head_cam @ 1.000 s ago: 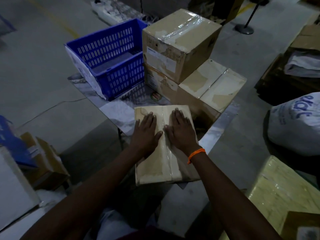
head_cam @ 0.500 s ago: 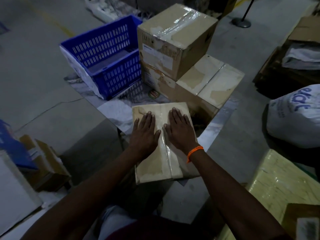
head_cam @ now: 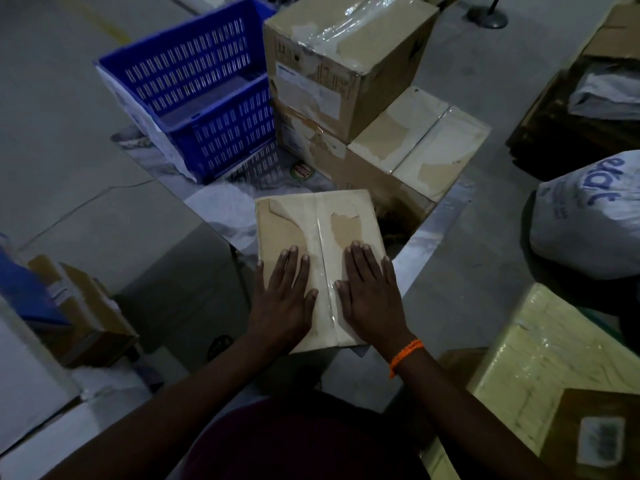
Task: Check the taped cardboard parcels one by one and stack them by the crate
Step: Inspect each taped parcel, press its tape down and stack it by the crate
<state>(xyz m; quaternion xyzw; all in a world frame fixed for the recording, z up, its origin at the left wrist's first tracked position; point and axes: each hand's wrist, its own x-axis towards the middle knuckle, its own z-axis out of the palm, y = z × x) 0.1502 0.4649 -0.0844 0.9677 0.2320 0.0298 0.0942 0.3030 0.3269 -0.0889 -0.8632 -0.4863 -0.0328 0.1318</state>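
Both hands lie flat on top of the parcel (head_cam: 291,223), fingers straight and slightly spread, gripping nothing. The left hand (head_cam: 282,299) sits just to one side of the clear tape seam (head_cam: 321,251) and the right hand (head_cam: 372,299), with an orange wristband (head_cam: 406,356), just to the other, thumbs close to the seam. The parcel is directly under the palms. Its far half shows beyond the fingertips, where the outer paper is torn in patches.

Further out from the fingertips, the upper box (head_cam: 346,57) sits on the lower box (head_cam: 415,147). The blue crate (head_cam: 207,98) stands just beside them, ahead and to the left of the left hand.

This looks like the checking step: palms pressing along the tape to test that it holds. If the seam passes, the next move calls for the hands to shift to the parcel's side edges, curl under them, lift, and carry it forward onto the lower box's bare top beyond the right hand.
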